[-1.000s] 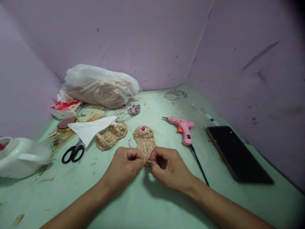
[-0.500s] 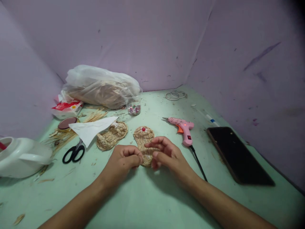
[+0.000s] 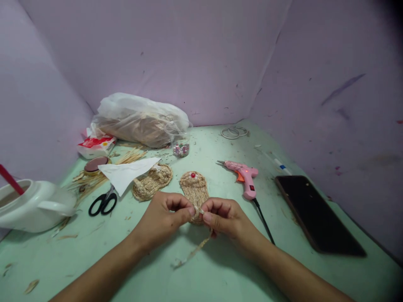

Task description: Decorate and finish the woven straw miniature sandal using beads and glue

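Note:
A pale strand of straw fibre runs between my pinched fingertips and trails down towards me. My left hand is closed on one part of it, and my right hand pinches it just to the right. Right behind my fingers lies a small woven straw slipper sole with a red bead near its far end; its near end is partly hidden by my hands. A second woven straw slipper rests to the left, partly under a folded white paper.
Right of my hands are a pink glue gun with a black cord and a dark phone. Black-handled scissors and a white pot stand left. Behind are a bead container, a plastic bag and a coiled cable.
My right hand has come in to my left and closed its fingers on the strand, which now shows hanging below. The whole view has shifted slightly.

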Action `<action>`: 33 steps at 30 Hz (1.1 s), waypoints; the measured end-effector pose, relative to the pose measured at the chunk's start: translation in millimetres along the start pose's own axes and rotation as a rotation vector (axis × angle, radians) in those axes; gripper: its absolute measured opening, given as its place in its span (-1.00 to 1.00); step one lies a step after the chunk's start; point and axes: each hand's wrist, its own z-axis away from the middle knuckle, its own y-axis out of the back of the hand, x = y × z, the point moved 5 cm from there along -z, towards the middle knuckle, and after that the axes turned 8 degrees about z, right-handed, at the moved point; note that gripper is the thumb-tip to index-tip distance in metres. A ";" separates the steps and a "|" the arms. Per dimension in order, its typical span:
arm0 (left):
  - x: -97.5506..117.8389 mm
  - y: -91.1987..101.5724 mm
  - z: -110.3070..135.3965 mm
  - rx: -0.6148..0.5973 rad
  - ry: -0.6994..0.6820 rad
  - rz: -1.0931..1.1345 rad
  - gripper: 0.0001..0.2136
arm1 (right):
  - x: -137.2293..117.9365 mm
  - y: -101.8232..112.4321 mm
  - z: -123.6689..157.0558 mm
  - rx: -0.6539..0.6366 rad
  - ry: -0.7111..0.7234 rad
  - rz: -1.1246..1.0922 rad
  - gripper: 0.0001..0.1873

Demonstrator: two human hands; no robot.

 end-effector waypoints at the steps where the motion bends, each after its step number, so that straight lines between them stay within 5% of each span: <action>1: 2.5 1.3 -0.1 0.018 -0.026 -0.052 -0.84 | -0.5 -0.1 0.6 -0.007 -0.005 0.002 -0.69; 6: 9.4 11.8 0.5 0.182 -0.165 -0.147 -0.87 | -0.2 2.3 1.0 0.029 -0.011 0.034 -0.69; 10: 15.6 2.3 2.7 0.011 -0.297 -0.176 -0.82 | -1.8 3.9 0.9 0.047 0.003 0.050 -0.70; 17: 14.8 -3.6 6.3 0.045 -0.179 -0.193 -0.85 | -7.0 4.9 1.3 0.140 0.082 0.184 -0.76; 24: 10.8 -8.2 18.2 0.172 -0.045 -0.245 -0.86 | -14.7 1.2 13.8 0.378 0.369 0.714 -0.90; 29: 11.0 -0.5 15.5 0.243 -0.031 -0.249 -0.88 | -23.0 -8.2 20.7 0.235 0.671 1.006 -0.88; 33: 9.3 14.5 6.8 0.269 0.023 -0.194 -0.88 | -22.3 -17.2 22.5 0.005 0.733 1.084 -0.81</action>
